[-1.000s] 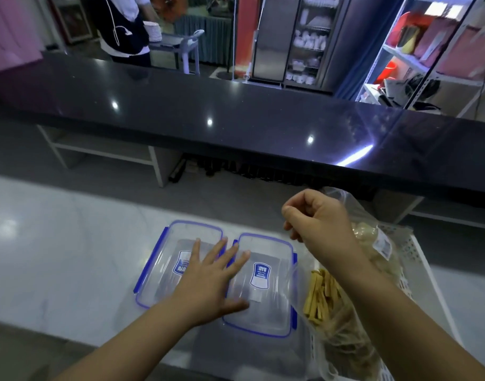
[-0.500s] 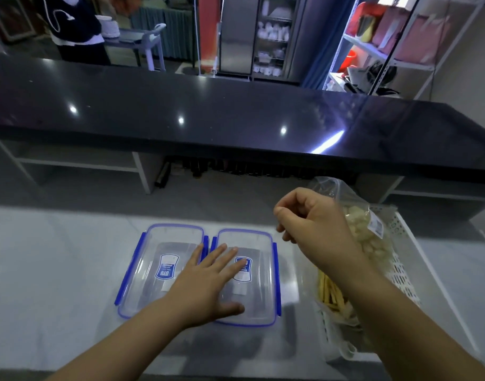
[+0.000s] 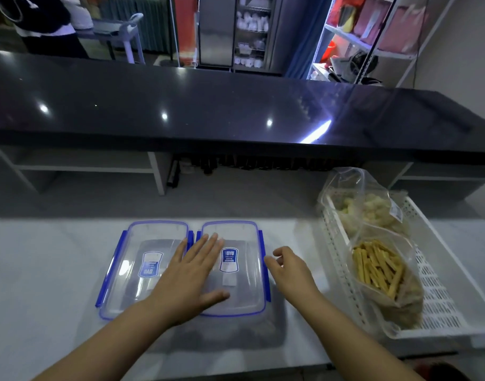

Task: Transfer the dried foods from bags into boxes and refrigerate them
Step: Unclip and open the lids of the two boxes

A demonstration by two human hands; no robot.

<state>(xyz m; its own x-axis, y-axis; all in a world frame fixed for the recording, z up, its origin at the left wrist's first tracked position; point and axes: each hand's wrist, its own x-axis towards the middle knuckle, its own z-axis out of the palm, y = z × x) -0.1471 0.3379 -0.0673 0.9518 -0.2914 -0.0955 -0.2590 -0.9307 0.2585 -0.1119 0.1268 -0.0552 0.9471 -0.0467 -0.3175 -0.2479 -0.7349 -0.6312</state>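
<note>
Two clear lidded boxes with blue clips lie side by side on the white counter: the left box (image 3: 142,268) and the right box (image 3: 241,270). My left hand (image 3: 192,273) rests flat, fingers spread, across the right box's lid and the gap between the boxes. My right hand (image 3: 290,270) hovers at the right box's right-hand clip, fingers loosely curled, holding nothing. In a white slotted basket (image 3: 439,295) to the right lie a clear bag of yellow dried sticks (image 3: 378,268) and, behind it, a bag of pale dried pieces (image 3: 373,210).
A glossy black raised countertop (image 3: 236,111) runs across just beyond the work surface. A person stands at the far left beside a cart (image 3: 117,28). Shelving (image 3: 373,42) and a glass-door cabinet (image 3: 249,31) stand in the background.
My right hand has come down from above the bags to the right edge of the right box. The left hand stays on the lids. The view has shifted, bringing the basket fully into sight.
</note>
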